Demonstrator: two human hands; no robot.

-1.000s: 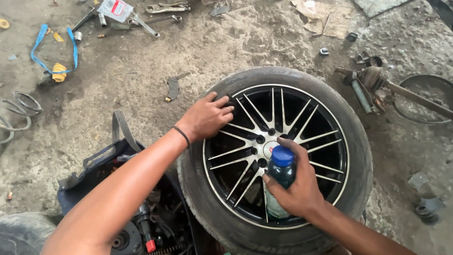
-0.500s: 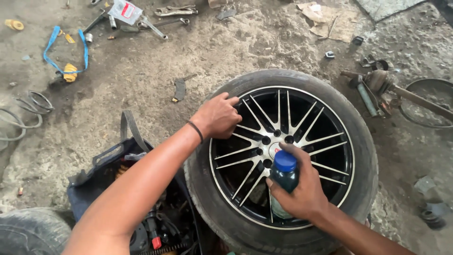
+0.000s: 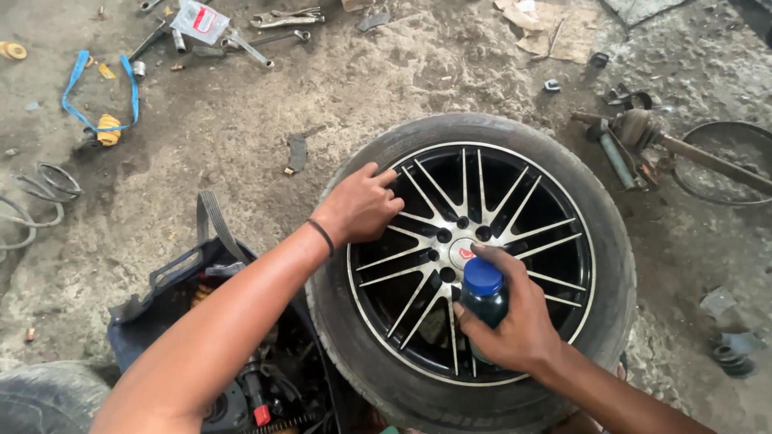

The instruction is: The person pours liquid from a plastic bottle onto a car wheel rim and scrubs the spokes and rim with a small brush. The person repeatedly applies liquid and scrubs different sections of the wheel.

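Note:
A car wheel lies flat on the dirt floor, black tyre (image 3: 597, 217) around a black and silver multi-spoke rim (image 3: 498, 193). My left hand (image 3: 359, 206) rests on the rim's upper left edge, fingers curled over the spokes, a dark band on the wrist. My right hand (image 3: 515, 321) grips a small dark bottle with a blue cap (image 3: 482, 289), held upright over the lower middle of the rim, just below the hub.
An open dark tool bag (image 3: 201, 321) with parts sits left of the wheel. Wrenches (image 3: 285, 18) and a blue strap (image 3: 96, 88) lie at the top left. A drive shaft (image 3: 683, 149) and a round metal pan (image 3: 736, 161) lie at the right.
The view has shifted a little, so the wheel sits more to the right. My left hand stays on the rim's edge and my right hand keeps hold of the bottle over the spokes.

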